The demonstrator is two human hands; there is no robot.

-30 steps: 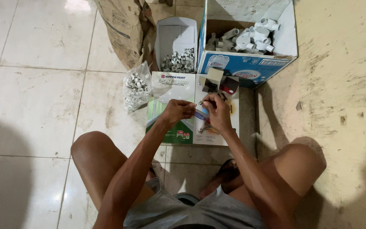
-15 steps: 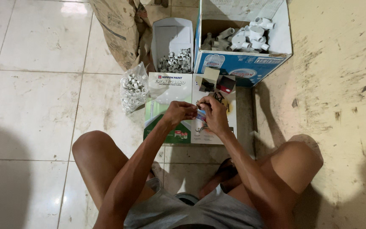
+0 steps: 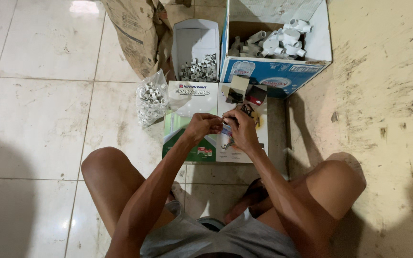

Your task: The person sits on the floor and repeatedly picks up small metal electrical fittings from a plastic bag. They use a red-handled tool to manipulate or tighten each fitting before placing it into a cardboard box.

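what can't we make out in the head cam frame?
Head view only:
- The small part pinched between left hand and right hand: too small, covered by the fingers.
- Bits in the white box and clear bag: too small to identify.
- Brown sack: cut off by the top edge.
- Right foot: hidden under the legs.

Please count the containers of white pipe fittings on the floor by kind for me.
Blue cardboard box of large fittings: 1
White open box of small fittings: 1
Clear plastic bag of small fittings: 1
Total: 3
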